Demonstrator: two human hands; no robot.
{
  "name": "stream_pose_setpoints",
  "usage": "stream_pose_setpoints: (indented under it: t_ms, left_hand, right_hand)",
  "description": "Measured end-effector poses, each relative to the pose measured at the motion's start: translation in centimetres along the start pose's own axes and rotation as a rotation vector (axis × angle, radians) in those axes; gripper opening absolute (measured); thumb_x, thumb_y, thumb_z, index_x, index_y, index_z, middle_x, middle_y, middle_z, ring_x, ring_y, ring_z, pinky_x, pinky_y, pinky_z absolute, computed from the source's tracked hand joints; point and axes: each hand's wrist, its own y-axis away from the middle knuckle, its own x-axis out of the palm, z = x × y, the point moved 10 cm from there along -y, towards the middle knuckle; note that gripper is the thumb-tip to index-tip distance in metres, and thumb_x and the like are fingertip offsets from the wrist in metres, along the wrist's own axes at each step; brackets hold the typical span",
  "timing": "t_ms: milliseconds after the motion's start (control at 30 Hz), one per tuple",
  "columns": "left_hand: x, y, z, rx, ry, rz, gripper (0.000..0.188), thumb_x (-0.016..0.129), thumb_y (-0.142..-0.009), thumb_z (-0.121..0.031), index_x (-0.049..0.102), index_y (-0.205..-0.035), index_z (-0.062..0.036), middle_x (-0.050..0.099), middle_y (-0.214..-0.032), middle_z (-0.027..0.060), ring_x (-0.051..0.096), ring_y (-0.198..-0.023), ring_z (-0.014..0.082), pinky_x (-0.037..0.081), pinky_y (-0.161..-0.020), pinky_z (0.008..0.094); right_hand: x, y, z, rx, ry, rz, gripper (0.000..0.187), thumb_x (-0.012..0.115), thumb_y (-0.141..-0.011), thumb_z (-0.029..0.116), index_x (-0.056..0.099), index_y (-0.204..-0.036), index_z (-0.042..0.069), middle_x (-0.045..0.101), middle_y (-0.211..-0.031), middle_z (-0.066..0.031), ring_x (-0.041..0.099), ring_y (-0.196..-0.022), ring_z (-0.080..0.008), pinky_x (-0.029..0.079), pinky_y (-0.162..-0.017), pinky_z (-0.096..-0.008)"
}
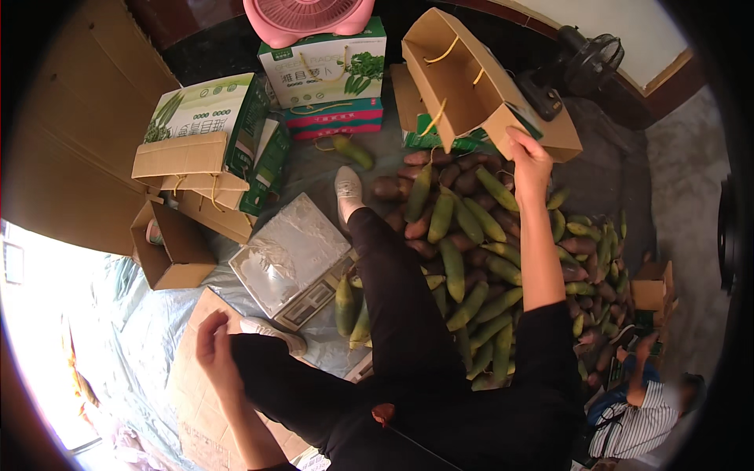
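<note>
- One right hand [531, 159] pinches an open brown cardboard box [465, 74] with yellow cord handles by its edge.
- Box: tilted, beyond heaped long green vegetables [453, 268].
- Left hand [217, 353]: loosely half-open, near the black-clad knee [258, 365].

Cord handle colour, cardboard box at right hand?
Yellow cord handles on the brown cardboard box; best in head view.

Scuffed metal is glinting on the scale [294, 247]; beyond it, rightward, the held carton [471, 78] is showing matt cardboard.
</note>
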Motion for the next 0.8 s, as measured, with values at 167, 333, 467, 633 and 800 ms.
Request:
stream_pose_setpoints:
  t_ms: [167, 333, 467, 633, 800]
  left_hand:
    - [13.6, 0.4, -2.4, -0.177, 0.291, 0.429, 0.036, 0.053, -0.087, 0.0, 0.05, -0.123, 0.0002, 0.057, -0.116, 0.01, 0.056, -0.106, 0.0207, 0.046, -0.09, 0.0319]
    - [22.9, 2.0, -8.5, 0.166, 0.046, 0.663, 0.056, 0.062, -0.079, 0.002, 0.045, -0.131, -0.009, 0.039, -0.138, 0.0097, 0.054, -0.111, 0.0242, 0.05, -0.084, 0.0338]
    - [29.4, 3.5, -12.8, 0.302, -0.023, 0.783, 0.074, 0.068, -0.072, 0.002, 0.035, -0.137, -0.0115, 0.032, -0.142, 0.0127, 0.063, -0.087, 0.0244, 0.052, -0.074, 0.033]
    - [35.0, 3.0, -9.4, 0.354, -0.011, 0.746, 0.056, 0.065, -0.072, 0.002, 0.048, -0.125, -0.008, 0.051, -0.121, 0.0138, 0.062, -0.079, 0.0281, 0.051, -0.069, 0.0343]
    - [33.3, 0.9, -8.5, 0.506, -0.032, 0.504, 0.013, 0.056, -0.079, 0.001, 0.062, -0.09, -0.0023, 0.06, -0.088, 0.0145, 0.06, -0.082, 0.0354, 0.049, -0.071, 0.0395]
  right_hand:
    - [0.5, 5.5, 4.3, 0.015, -0.091, 0.134, 0.02, 0.059, -0.083, 0.0, 0.067, -0.102, -0.002, 0.064, -0.089, 0.001, 0.053, -0.078, -0.0035, 0.043, -0.07, -0.0181]
    - [-0.8, 9.2, 6.4, -0.024, -0.011, 0.145, 0.023, 0.062, -0.082, 0.0, 0.065, -0.105, -0.003, 0.063, -0.092, -0.0005, 0.054, -0.081, -0.0049, 0.044, -0.072, -0.0184]
    - [0.1, 13.7, 6.4, 0.054, -0.174, 0.135, 0.019, 0.061, -0.083, -0.002, 0.065, -0.102, -0.003, 0.063, -0.091, -0.001, 0.055, -0.08, -0.0054, 0.044, -0.071, -0.0181]
    - [2.7, 16.9, 8.3, 0.05, -0.397, 0.317, 0.018, 0.059, -0.085, -0.006, 0.063, -0.102, -0.005, 0.06, -0.1, -0.006, 0.055, -0.09, -0.0082, 0.046, -0.077, -0.021]
    - [0.9, 15.0, 9.9, -0.073, -0.228, 0.408, 0.031, 0.042, -0.097, 0.01, 0.047, -0.124, -0.003, 0.067, -0.087, -0.0108, 0.065, -0.071, -0.0172, 0.049, -0.067, -0.0239]
